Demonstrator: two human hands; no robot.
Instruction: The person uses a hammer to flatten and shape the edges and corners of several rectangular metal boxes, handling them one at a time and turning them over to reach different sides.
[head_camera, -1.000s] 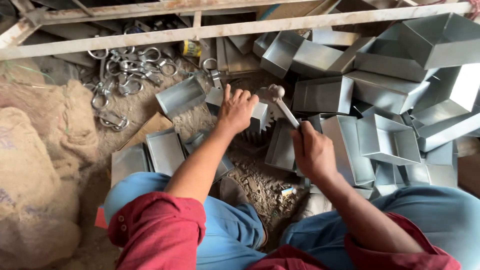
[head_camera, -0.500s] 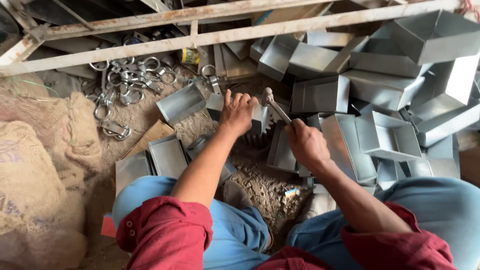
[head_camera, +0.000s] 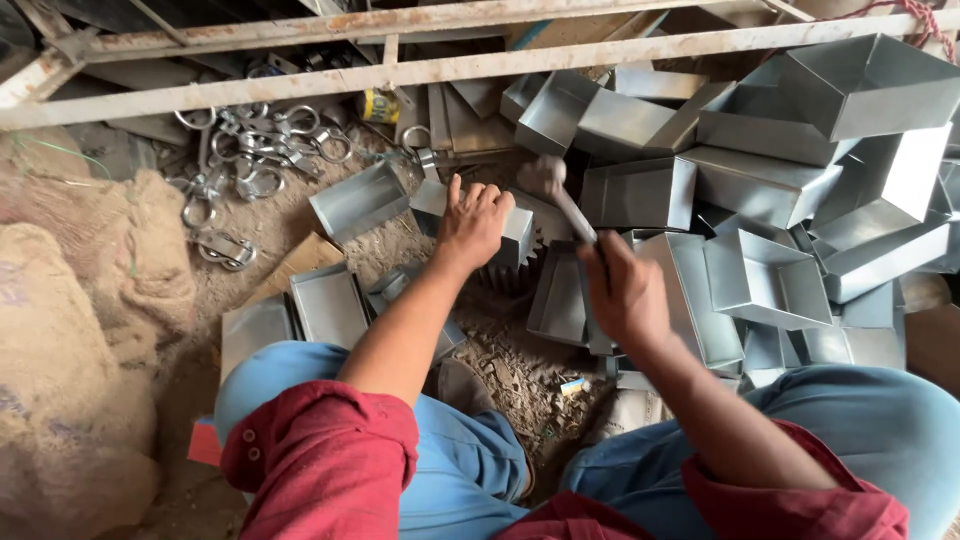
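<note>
We see a dusty brown dirt floor (head_camera: 262, 232) in soft daylight. Beyond it runs a rusty pale metal frame rail (head_camera: 420, 70). Left of that rail lie coarse tan burlap sacks (head_camera: 70, 330); just below it sits a heap of shiny steel shackles (head_camera: 250, 150).

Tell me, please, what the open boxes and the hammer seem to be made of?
Boxes: thin sheet metal, probably galvanised steel, judging by the dull grey sheen and crisp folds. Hammer in the right hand: head looks like dark metal; handle material unclear, blurred.
</note>
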